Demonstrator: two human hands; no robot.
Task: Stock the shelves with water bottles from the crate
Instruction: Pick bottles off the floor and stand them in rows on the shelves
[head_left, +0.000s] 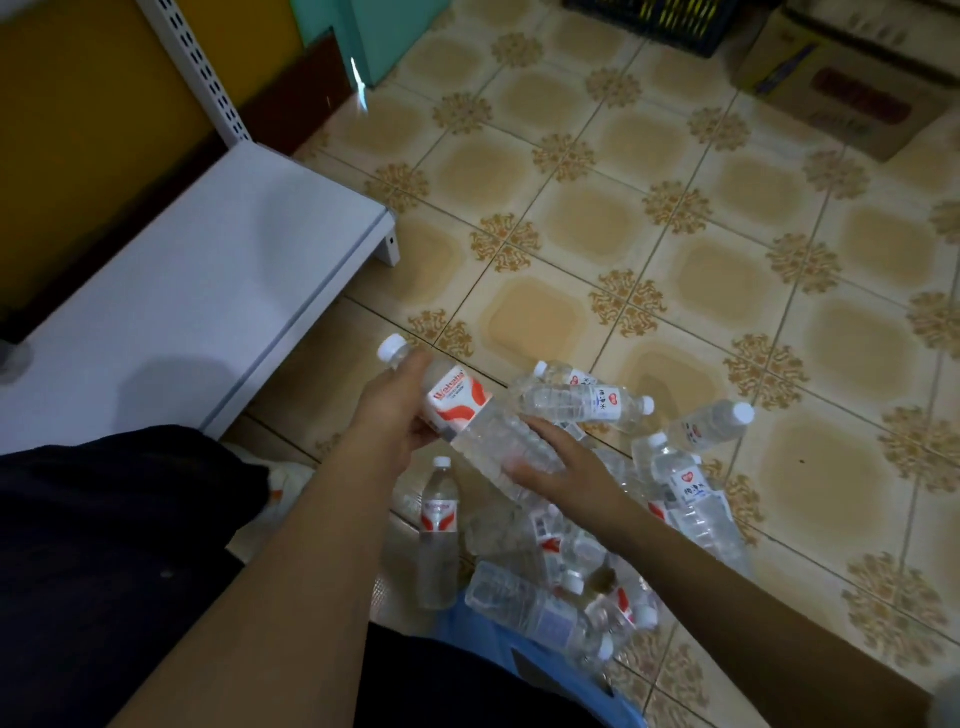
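The left hand (397, 415) has its grip curled round the labelled upper part of a clear water bottle (467, 415), thumb on the near side of the red-and-white label, white cap pointing up and away toward the shelf. The bottle is held tilted above the floor. The right hand (550, 467) lies with straight, spread fingers against the ribbed lower half of the same bottle, its grip wide and not closed round anything.

Just beneath both hands a heap of bottles (566, 551) lies on the tiled floor (675, 234), most on their sides and overlapping; one bottle (439, 530) lies by the left forearm, and another (709, 426) lies a little apart to the right. To the left, a white bottom shelf (182, 286) sits low against a yellow back panel, near the held bottle's cap. Far off at the top edge stand a dark crate (670, 21) and a cardboard box (841, 83).
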